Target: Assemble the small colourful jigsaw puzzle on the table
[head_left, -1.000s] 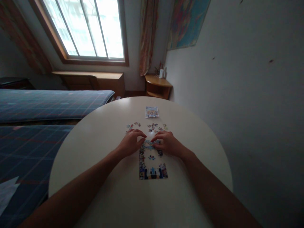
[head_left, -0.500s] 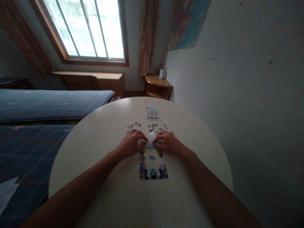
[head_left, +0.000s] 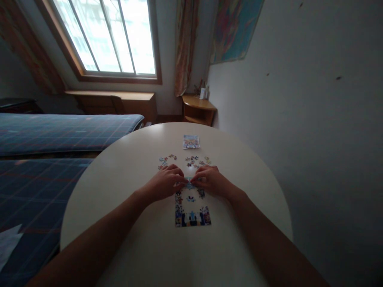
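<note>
A partly assembled jigsaw puzzle lies on the round white table, a frame of joined pieces with gaps inside and a small loose cluster in its middle. At its light-blue top edge, my left hand and my right hand meet almost fingertip to fingertip. Both have fingers closed on a puzzle piece there, mostly covered by the fingertips. Just beyond my hands, loose pieces are spread in a left group and a right group.
A small printed picture packet lies towards the far side of the white table. A plaid mattress is to the left, the wall to the right. A corner shelf stands beyond the table.
The fingertips of my left hand have slid slightly right and down along the puzzle's top edge, closer to my right fingertips. The loose pieces stay put.
</note>
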`<state>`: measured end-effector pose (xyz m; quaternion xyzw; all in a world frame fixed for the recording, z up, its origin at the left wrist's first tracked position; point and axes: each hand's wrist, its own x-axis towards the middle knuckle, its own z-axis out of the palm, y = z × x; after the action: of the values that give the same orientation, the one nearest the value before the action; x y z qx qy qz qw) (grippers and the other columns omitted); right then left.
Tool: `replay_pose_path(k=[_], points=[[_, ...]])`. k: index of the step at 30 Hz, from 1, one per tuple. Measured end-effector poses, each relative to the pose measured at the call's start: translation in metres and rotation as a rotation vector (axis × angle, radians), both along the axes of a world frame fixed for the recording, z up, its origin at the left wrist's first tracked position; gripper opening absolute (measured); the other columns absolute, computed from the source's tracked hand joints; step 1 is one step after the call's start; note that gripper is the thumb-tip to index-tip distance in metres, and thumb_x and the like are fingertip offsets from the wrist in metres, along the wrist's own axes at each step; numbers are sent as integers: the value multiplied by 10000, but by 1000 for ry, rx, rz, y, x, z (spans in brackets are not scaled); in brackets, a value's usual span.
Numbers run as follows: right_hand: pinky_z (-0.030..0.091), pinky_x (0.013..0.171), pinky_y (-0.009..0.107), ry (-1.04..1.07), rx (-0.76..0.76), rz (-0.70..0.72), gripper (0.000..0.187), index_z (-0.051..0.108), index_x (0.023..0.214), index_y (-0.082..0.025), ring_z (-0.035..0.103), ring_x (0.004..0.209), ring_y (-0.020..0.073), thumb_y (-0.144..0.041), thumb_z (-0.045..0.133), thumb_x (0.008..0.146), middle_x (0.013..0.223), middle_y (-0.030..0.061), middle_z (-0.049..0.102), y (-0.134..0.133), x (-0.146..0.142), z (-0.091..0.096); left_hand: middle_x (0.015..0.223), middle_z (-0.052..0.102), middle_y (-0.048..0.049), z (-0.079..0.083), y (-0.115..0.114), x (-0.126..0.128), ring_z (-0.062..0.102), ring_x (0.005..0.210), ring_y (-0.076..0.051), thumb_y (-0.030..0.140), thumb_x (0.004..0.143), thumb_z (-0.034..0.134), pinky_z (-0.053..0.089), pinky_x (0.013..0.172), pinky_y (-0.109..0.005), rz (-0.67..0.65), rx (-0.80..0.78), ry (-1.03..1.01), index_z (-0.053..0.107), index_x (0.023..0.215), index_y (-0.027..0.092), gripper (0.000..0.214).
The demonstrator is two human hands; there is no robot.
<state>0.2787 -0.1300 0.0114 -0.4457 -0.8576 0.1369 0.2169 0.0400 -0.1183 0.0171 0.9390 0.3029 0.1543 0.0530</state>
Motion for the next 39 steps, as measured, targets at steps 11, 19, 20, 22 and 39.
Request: replay_pose_path(k=[11,19,20,22,39], points=[[323,880,390,-196,66,58,142,782,975,-347,569,929,208,-355,704,857,973,42,683,-5,2,14,1079,672,-43,9,-6,2,552,1083,-231,279,918,598,416,952,-396,-53,101,131,719,1040,272,172],[342,907,402,-112,18,50,129,777,948,-301,603,975,209,-354,697,863,1004,45,688,-7,1,13,1090,669,-39,8,-2,0,561,1077,-213,303,956,540,426,962,-379,-74,74,100,698,1068,264,198],[347,920,405,-81,11,40,137,771,964,-296,609,996,211,-352,694,865,1026,48,690,-5,2,12,1103,669,-36,9,3,-5,567,1074,-207,305,962,527,426,972,-378,-60,66,85,694,1081,266,208],[367,933,403,-25,13,-9,150,758,994,-278,619,1015,211,-328,681,876,1052,56,694,-1,7,9,1133,668,-37,8,15,-20,571,1092,-214,293,960,519,429,987,-382,62,88,51,690,1083,254,213],[462,824,334,63,33,-270,132,755,921,-215,629,863,188,-249,635,877,981,66,704,12,21,7,1120,676,-51,-16,55,-46,594,1059,-247,451,893,559,472,929,-372,603,-31,-103,725,1017,263,280]])
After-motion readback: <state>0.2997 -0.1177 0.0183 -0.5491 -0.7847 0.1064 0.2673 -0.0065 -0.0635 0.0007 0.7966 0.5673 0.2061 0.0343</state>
